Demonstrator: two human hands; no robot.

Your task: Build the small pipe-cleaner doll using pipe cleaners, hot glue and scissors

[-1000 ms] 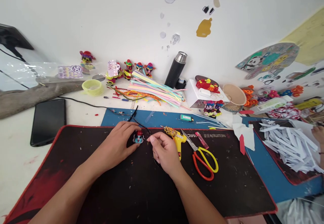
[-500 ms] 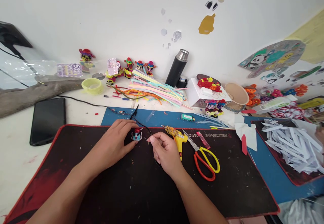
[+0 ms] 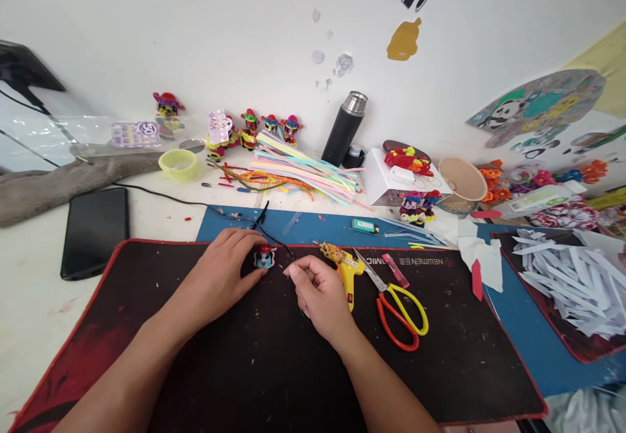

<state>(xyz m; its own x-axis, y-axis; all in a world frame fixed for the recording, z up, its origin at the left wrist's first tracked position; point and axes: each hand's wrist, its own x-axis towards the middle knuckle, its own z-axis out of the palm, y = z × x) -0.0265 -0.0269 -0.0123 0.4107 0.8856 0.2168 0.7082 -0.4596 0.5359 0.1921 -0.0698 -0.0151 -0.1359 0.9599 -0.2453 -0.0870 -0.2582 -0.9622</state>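
My left hand (image 3: pixel 222 267) curls its thumb and fingers around a small doll head (image 3: pixel 265 258) with a light blue face and a red top, low over the black desk mat (image 3: pixel 235 368). Just to the right, my right hand (image 3: pixel 320 293) is closed in a pinch. A tiny tip shows at its fingers, too small to name. A black cord (image 3: pixel 274 238) runs behind the doll head and passes beneath the right hand. Beside that hand lie a yellow glue gun (image 3: pixel 351 276) and scissors (image 3: pixel 386 293) with one red and one yellow handle.
Pastel pipe cleaners (image 3: pixel 308 169) are heaped behind the mat, near several finished dolls (image 3: pixel 249 130). A black thermos (image 3: pixel 345 130) leans by the wall. A white box (image 3: pixel 379 179) stands further right, and white paper strips (image 3: pixel 567 283) pile at far right. A phone (image 3: pixel 95 234) lies left.
Both hands stay nearly where they were, with the doll head turned or shifted slightly under the left fingers. The camera view has moved a little.
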